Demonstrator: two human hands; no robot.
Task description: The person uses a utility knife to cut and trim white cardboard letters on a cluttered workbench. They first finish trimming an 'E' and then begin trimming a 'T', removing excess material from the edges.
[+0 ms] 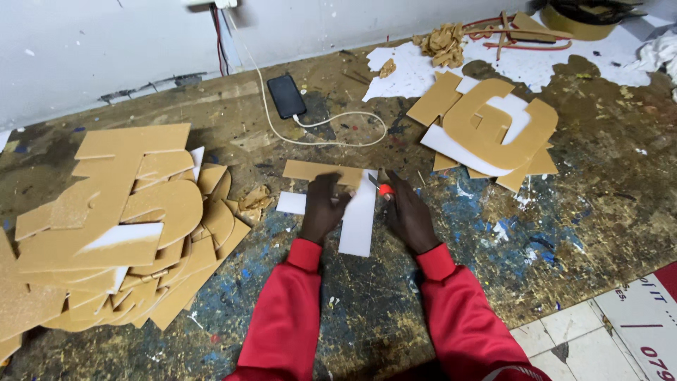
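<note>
Nearest to me, both red sleeves (451, 310) reach forward over the paint-spattered desk (564, 240). My left hand (323, 208) presses flat on a white foam piece (358, 219), fingers spread across its left part, the grip holding nothing, just pinning the sheet down. My right hand (409, 215) has its grip closed around a small cutter with an orange-red body (383, 188), its blade end pointing up-left at the top edge of the white piece. Just beyond the hands a tan strip (310, 170) lies across the desk, touching the white piece at its upper end.

To the left, a large heap of tan cut-out shapes (127, 226) sits well apart from the hands. To the upper right lies a second pile with a tan letter-like cut-out (493, 123) on white sheets. Farther back, a dark phone (285, 96) rests face up with a white cable (331, 130) looping from it toward the wall (106, 49). At the far edge, crumpled tan scraps (441, 42) lie on white offcuts.
</note>
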